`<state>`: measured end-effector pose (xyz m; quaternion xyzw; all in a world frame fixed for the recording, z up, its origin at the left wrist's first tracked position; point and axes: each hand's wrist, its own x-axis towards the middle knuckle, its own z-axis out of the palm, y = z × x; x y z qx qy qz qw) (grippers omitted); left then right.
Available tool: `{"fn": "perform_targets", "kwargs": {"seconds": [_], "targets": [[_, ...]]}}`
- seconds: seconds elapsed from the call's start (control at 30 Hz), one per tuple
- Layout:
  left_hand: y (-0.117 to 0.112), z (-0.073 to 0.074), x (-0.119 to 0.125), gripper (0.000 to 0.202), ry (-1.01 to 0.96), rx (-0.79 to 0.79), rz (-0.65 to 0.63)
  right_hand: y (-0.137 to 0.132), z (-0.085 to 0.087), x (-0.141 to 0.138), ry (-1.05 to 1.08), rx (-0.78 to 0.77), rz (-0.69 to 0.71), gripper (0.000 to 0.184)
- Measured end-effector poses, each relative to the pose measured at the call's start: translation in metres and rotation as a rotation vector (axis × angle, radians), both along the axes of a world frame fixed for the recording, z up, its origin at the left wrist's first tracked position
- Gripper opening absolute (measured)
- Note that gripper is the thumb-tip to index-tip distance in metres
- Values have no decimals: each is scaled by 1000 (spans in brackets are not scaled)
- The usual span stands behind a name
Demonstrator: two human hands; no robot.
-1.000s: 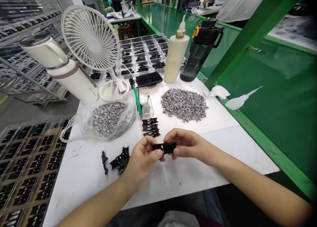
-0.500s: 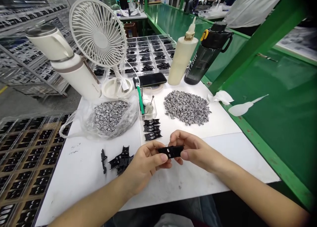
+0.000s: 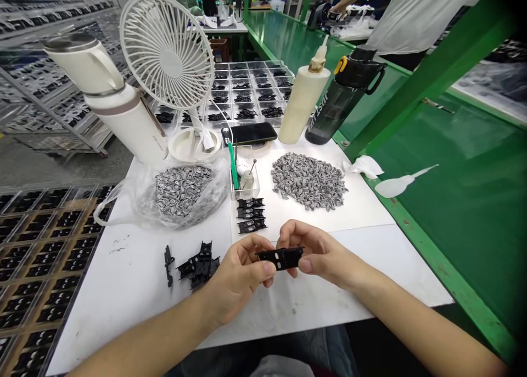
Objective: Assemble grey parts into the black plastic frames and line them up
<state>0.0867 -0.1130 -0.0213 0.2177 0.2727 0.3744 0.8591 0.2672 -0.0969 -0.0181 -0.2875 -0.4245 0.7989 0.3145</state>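
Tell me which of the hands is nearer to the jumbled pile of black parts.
Left. The left hand is just right of the jumbled pile; the right hand is farther right, beyond the left hand.

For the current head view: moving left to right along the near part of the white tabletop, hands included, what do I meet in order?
Lone black piece → heap of black pieces → left hand → black piece held between both hands → right hand.
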Motion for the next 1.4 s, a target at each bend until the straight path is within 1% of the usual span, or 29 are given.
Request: {"fn": "perform_targets", "kwargs": {"seconds": [0.2,0.43,0.73,0.93,1.1,1.23,1.4], "targets": [[-2,4,3,16,-37,31,10,-1,-3,1,64,17,7,35],[-3,5,3,16,-8,25,43,0,-5,0,135,43,-9,32],[-1,8,3,14,16,27,40,-1,-4,-3,134,35,-12,31],[-1,7,3,13,26,32,49,-1,-3,-4,118,38,-5,31],[-3,6,3,15,18,-15,69,0,-4,-5,130,42,-15,31],[-4,5,3,15,-34,-11,60,0,-4,-5,139,38,-17,31],[-4,4,2,16,4,28,26,-2,-3,-3,131,39,-1,31]]}}
